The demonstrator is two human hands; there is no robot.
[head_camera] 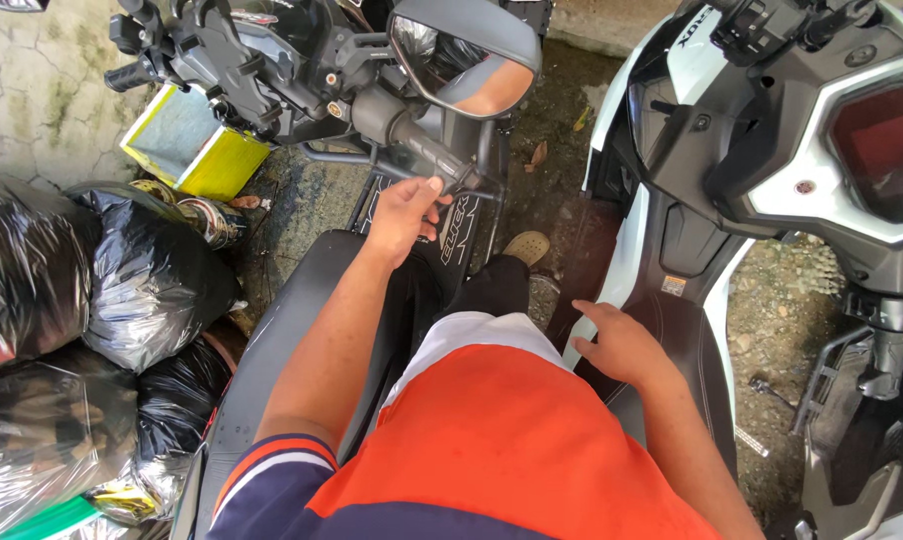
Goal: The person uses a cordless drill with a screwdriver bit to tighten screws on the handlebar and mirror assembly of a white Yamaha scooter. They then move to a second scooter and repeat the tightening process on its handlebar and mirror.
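Note:
I stand between two scooters. My left hand [404, 212] reaches forward and touches the right handlebar grip [427, 148] of the black scooter [272, 330], with the fingers curled loosely just under it. Above the grip sits a rear-view mirror [467, 62]. My right hand [620, 345] rests flat with fingers apart on the black seat [687, 345] of the white scooter [642, 230] to my right. It holds nothing. My orange shirt and one shoe [527, 246] show below.
Several black and clear rubbish bags [92, 300] are piled at the left. A yellow box [194, 140] lies on the mossy concrete beyond them. The white scooter's dashboard [877, 150] and fork [887, 350] fill the right side. Gravel ground [782, 300] lies beneath it.

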